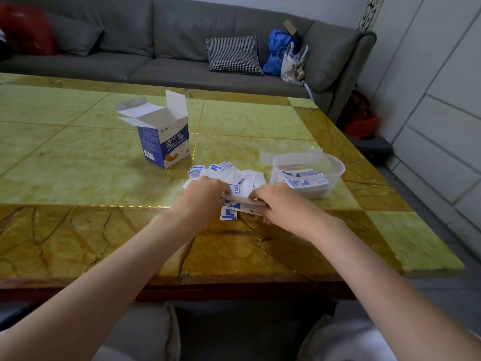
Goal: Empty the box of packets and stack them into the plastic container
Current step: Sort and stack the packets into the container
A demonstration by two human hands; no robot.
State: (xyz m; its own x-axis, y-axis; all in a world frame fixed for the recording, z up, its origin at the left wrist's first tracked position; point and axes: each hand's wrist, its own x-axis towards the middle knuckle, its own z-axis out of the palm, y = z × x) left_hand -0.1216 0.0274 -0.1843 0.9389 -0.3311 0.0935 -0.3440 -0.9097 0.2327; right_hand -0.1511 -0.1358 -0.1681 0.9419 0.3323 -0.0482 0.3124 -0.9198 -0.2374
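Observation:
A blue and white cardboard box stands upright on the table with its top flaps open. A loose heap of white and blue packets lies in front of it. My left hand and my right hand face each other over the near side of the heap, together gripping a small bundle of packets by its two ends. To the right stands a clear plastic container with a stack of packets inside.
The green and amber stone table reaches a wooden front edge near my knees. A clear lid lies behind the container. Beyond the table is a grey sofa with a checked cushion and bags.

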